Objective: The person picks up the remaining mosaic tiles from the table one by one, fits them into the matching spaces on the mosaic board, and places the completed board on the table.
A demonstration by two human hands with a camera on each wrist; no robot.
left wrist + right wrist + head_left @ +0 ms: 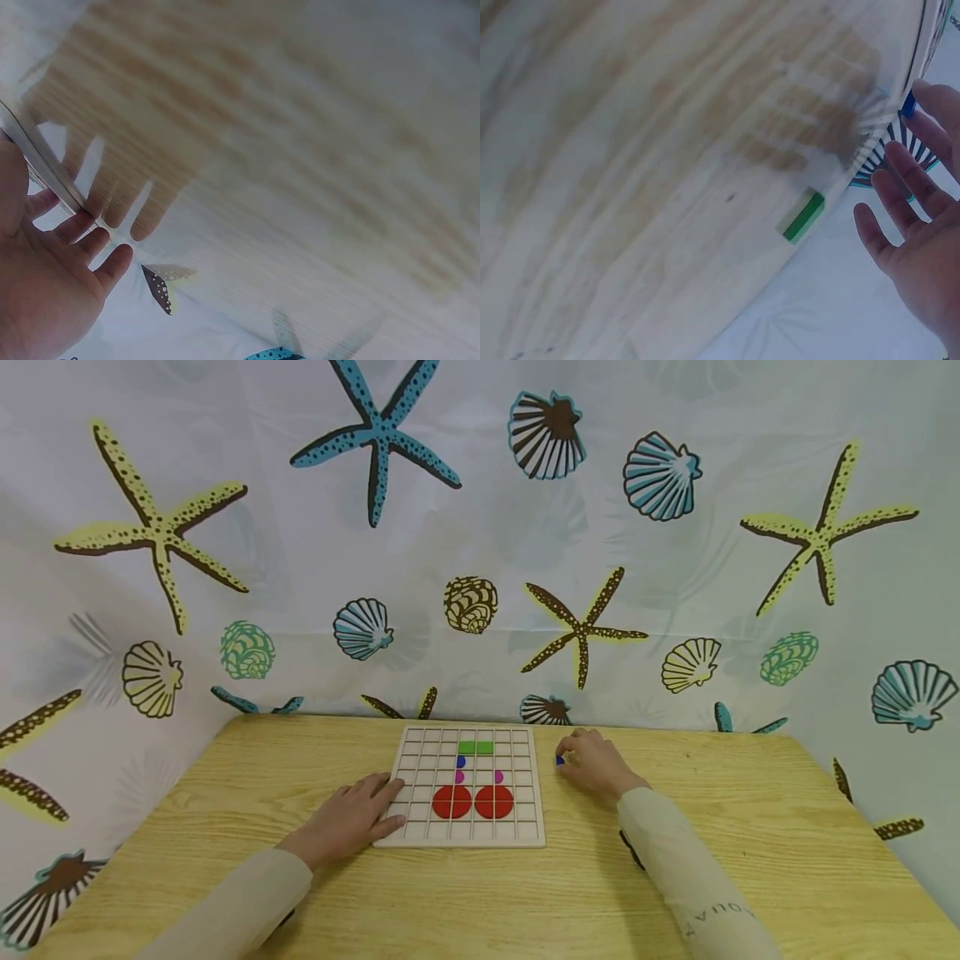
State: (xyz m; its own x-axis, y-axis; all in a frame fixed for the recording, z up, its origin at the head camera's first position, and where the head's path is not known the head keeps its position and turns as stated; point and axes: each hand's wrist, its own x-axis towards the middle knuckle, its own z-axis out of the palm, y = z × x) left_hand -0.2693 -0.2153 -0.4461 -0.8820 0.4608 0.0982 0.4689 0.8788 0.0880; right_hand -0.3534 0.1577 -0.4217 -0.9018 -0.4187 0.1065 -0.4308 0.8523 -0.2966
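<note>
A white grid board [517,833] lies on the wooden table, with two red discs [452,802], two small magenta half-discs [498,777], one blue piece [461,762] and two green squares [485,747] on it. My left hand [347,820] rests along the board's left edge, fingers spread, thumb over the lower corner. To the right of the board, my right hand [596,766] pinches a small blue piece [559,761] between thumb and index finger. The right wrist view shows this blue piece [908,105] at the fingertips, other fingers loosely extended.
A green block [804,216] lies on the table near its far edge in the right wrist view; the head view does not show it. The wooden table [465,902] ends at a hanging cloth [465,677] printed with starfish and shells, which surrounds the back and sides.
</note>
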